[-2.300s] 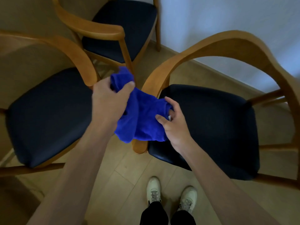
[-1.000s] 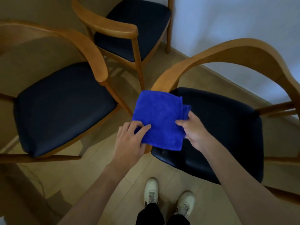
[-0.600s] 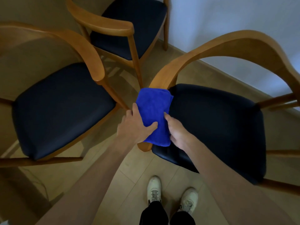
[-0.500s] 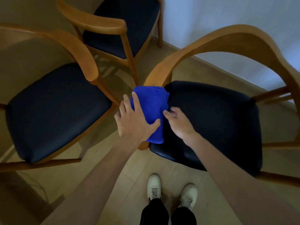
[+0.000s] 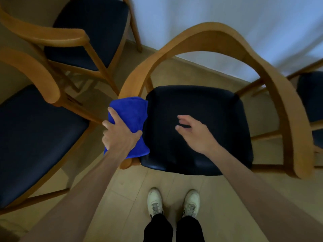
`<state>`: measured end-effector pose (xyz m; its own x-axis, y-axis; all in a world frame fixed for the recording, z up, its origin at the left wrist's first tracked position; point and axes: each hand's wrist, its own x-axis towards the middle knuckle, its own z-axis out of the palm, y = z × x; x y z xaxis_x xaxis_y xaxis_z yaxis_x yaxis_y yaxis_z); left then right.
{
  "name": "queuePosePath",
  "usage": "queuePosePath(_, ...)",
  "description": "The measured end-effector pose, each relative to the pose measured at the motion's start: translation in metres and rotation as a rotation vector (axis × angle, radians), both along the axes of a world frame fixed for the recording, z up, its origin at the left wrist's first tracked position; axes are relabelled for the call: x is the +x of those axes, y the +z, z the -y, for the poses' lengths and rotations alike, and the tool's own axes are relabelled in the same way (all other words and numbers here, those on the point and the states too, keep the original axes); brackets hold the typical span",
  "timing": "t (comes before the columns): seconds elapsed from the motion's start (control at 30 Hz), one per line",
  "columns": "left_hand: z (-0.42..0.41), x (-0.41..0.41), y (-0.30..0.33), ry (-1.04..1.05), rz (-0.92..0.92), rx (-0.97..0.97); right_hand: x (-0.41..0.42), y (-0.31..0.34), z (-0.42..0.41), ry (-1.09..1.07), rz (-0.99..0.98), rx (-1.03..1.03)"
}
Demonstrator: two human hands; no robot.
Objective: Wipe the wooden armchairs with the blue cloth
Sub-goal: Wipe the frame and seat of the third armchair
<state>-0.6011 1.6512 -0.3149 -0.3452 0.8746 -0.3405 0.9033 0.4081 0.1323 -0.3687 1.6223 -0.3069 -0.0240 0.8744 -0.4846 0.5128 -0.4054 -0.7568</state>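
Head view: blue cloth (image 5: 130, 119) lengthwise along armrest (image 5: 134, 79).

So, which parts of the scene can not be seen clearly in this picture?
- Head view: the armrest under the blue cloth is hidden by cloth and left hand.
- The right hand is motion-blurred, so its fingers are unclear.
- The far-right chair is cut off by the frame edge.
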Motion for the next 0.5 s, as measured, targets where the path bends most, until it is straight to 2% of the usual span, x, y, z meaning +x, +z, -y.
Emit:
queuePosePath(0.17,-0.006,0.035,-0.001,-0.044,0.003,0.036,-0.034,0.006,-0.015,0.042,-0.132,0.03)
queuePosePath(0.33,-0.026,0.069,-0.003,-0.068,0.012,0.067,0.03,0.019,-0.017,-0.074,-0.069,0.063)
queuePosePath(0.5,-0.054,0.102,-0.003,-0.1,0.045,0.092,0.074,0.02,-0.01,-0.075,-0.06,0.005)
